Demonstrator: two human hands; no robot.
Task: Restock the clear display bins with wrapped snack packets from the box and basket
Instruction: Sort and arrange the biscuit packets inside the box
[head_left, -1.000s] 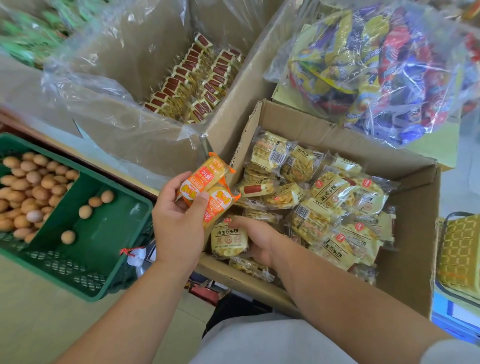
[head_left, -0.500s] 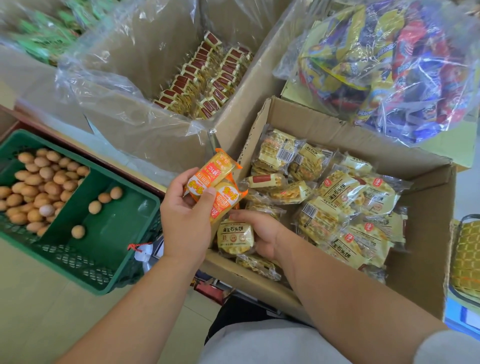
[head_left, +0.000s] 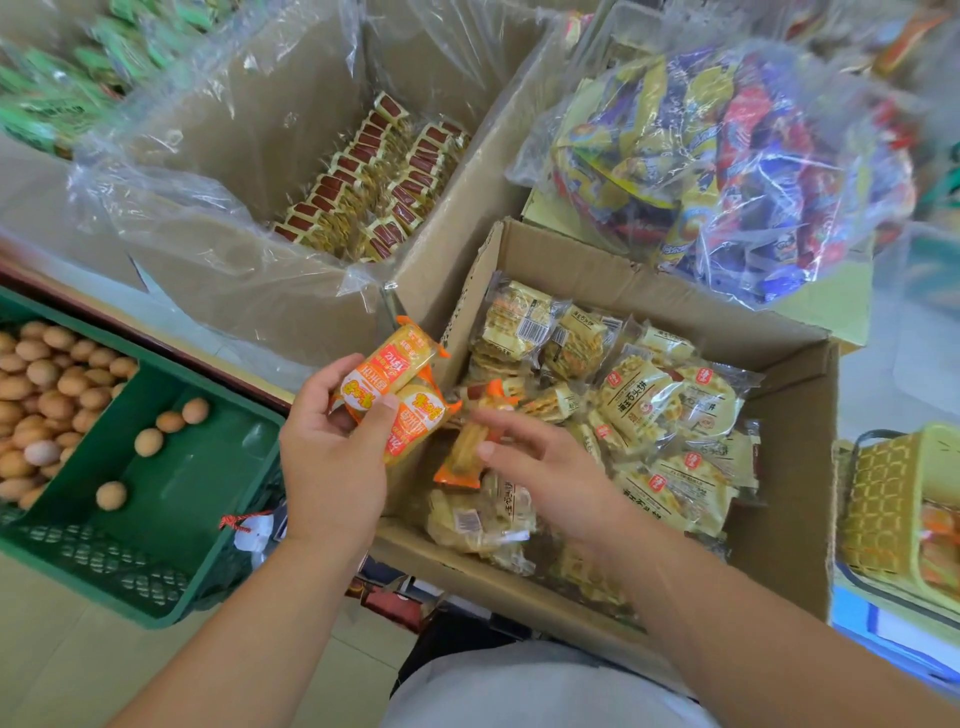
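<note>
The left hand (head_left: 332, 467) is gripping two orange packets (head_left: 395, 384) just outside the near-left corner of the cardboard box (head_left: 795, 467), thumb pressing across their fronts and fingers curling behind. Each is looking like a small pillow-shaped wrap, clear film over a pale yellow filling, with orange crimped ends and a red-and-white label. The right hand (head_left: 545, 473) is working just inside that same corner, thumb and forefinger seeming to pinch a third orange packet (head_left: 465, 452) by its middle, though blur is softening the contact; the other fingers are lying loosely spread. These packets are likely weighing almost nothing, the film being slick and crinkly and the contents probably crushable, so a light hold across the padded middle is looking safer than a tug on the crimped ends, and stacking several in one hand is risking a slide. Pale yellow packets (head_left: 644, 400) are filling the rest of the box in a loose heap. A yellow basket (head_left: 893, 499) is sitting right of the box, a green crate (head_left: 171, 467) of eggs (head_left: 41, 384) left of it, and a clear bag of mixed snacks (head_left: 727, 156) beyond it. No display bin is showing.
</note>
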